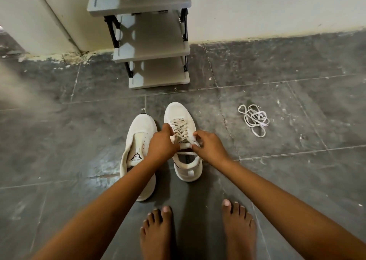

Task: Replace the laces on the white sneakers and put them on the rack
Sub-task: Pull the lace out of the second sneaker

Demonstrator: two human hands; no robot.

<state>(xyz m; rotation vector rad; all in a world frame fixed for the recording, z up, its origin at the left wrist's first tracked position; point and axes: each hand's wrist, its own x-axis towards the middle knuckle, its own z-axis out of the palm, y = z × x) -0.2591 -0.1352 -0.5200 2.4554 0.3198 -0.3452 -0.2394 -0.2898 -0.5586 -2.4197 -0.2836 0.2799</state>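
Two white sneakers side by side on the dark tiled floor (79, 121), toes toward the grey shoe rack (158, 47) by the wall. Right sneaker (183, 141) laced with a beige lace (179, 128); left sneaker (138, 141) unlaced, tongue exposed. Left hand (162, 144) curled at the laced shoe's tongue, fingers pinching the lace. Right hand (209, 145) pinching the lace end at the collar. Loose white lace bundle (254, 119) on the floor, well right of the shoes. Bare feet (158, 234) near.
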